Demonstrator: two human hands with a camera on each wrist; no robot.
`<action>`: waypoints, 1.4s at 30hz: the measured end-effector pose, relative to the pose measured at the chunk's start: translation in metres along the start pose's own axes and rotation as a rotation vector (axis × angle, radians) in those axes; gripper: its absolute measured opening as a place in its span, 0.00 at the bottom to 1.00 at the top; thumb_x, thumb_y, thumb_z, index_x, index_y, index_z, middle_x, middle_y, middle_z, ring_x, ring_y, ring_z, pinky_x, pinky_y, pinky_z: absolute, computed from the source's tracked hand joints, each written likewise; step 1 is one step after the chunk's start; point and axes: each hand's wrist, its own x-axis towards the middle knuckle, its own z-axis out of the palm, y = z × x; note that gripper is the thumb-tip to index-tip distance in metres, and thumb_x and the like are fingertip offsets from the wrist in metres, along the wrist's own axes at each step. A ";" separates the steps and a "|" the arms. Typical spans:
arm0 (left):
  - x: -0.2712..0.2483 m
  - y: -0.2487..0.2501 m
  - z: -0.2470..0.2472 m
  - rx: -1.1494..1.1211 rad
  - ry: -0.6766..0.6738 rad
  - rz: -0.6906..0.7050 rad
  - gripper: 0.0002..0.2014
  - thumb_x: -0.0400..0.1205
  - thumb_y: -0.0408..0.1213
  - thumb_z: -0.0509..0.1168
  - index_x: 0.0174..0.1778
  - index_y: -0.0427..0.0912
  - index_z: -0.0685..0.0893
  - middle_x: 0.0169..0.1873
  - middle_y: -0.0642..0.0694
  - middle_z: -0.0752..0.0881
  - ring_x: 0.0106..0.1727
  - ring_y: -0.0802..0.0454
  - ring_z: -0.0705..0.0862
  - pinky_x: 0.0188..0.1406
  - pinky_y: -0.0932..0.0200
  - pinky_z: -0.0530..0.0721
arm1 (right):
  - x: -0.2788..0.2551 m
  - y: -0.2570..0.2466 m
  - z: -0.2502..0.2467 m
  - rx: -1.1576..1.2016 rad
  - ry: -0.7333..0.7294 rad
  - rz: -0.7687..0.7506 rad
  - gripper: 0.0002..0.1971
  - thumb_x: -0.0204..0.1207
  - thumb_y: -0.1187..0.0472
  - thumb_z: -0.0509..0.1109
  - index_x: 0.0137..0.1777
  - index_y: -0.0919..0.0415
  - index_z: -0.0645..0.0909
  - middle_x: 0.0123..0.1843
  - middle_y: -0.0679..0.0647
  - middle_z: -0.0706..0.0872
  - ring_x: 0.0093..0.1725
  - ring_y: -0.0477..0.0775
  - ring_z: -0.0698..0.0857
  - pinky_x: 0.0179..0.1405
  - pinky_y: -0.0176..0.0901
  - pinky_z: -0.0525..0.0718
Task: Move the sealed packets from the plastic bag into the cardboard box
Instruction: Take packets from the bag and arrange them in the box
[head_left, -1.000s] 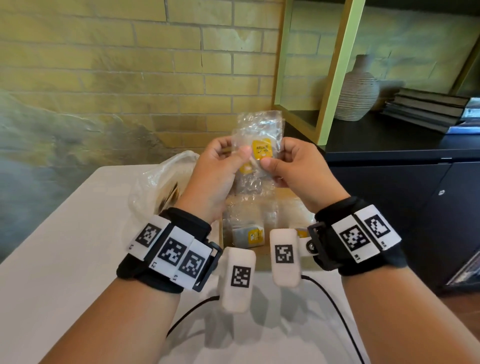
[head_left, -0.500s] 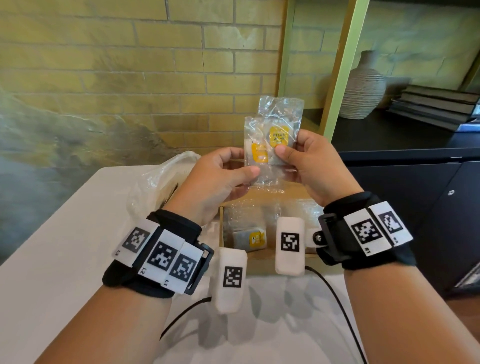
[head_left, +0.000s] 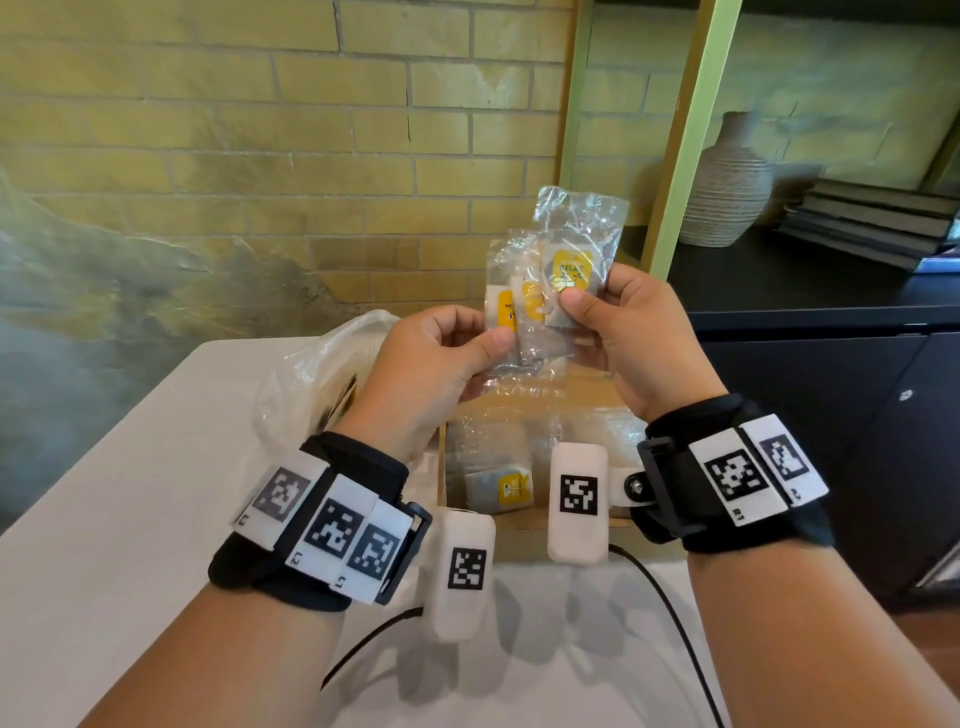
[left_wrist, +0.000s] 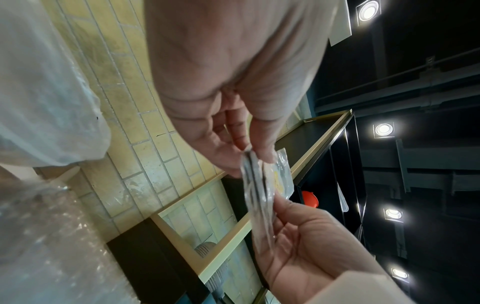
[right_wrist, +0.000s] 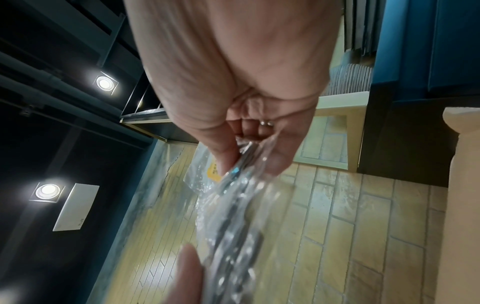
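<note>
Both hands hold a small stack of clear sealed packets (head_left: 550, 291) with yellow labels, raised above the cardboard box (head_left: 519, 400). My left hand (head_left: 467, 343) pinches the stack's lower left with thumb and fingers. My right hand (head_left: 587, 306) pinches the front packet (head_left: 576, 249), fanned up and to the right. The wrist views show the packets edge-on (left_wrist: 259, 197) (right_wrist: 233, 205) between the fingers. More packets (head_left: 498, 483) lie inside the box. The crumpled clear plastic bag (head_left: 311, 384) sits on the table left of the box, behind my left wrist.
A white table (head_left: 130, 545) carries the bag and box, with a cable (head_left: 670, 618) across its near part. A brick wall stands behind. To the right is a dark cabinet (head_left: 831, 415) bearing a ribbed vase (head_left: 727, 192), stacked books and a green-framed shelf.
Both hands rose with the packets. The stack spread out: my right hand drew the front packet up and to the right, while my left kept the others.
</note>
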 end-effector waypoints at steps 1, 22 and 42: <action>0.000 0.000 0.000 0.019 0.010 0.011 0.04 0.76 0.35 0.70 0.37 0.48 0.84 0.33 0.50 0.84 0.34 0.57 0.80 0.31 0.66 0.82 | 0.000 0.000 -0.001 0.005 0.006 0.001 0.08 0.80 0.67 0.65 0.41 0.54 0.79 0.37 0.50 0.87 0.37 0.49 0.87 0.36 0.44 0.88; -0.010 0.009 0.002 0.840 -0.308 -0.070 0.07 0.67 0.33 0.80 0.35 0.48 0.89 0.27 0.57 0.84 0.30 0.63 0.80 0.31 0.70 0.74 | -0.002 -0.018 -0.053 0.179 0.185 -0.058 0.09 0.81 0.67 0.62 0.48 0.53 0.81 0.45 0.48 0.88 0.44 0.45 0.88 0.46 0.43 0.89; -0.022 0.000 0.017 1.344 -0.447 0.024 0.10 0.79 0.38 0.68 0.54 0.45 0.90 0.50 0.49 0.90 0.52 0.52 0.86 0.55 0.59 0.83 | -0.001 -0.015 -0.040 0.068 0.111 -0.046 0.07 0.80 0.66 0.64 0.48 0.53 0.82 0.45 0.51 0.87 0.40 0.47 0.84 0.34 0.39 0.81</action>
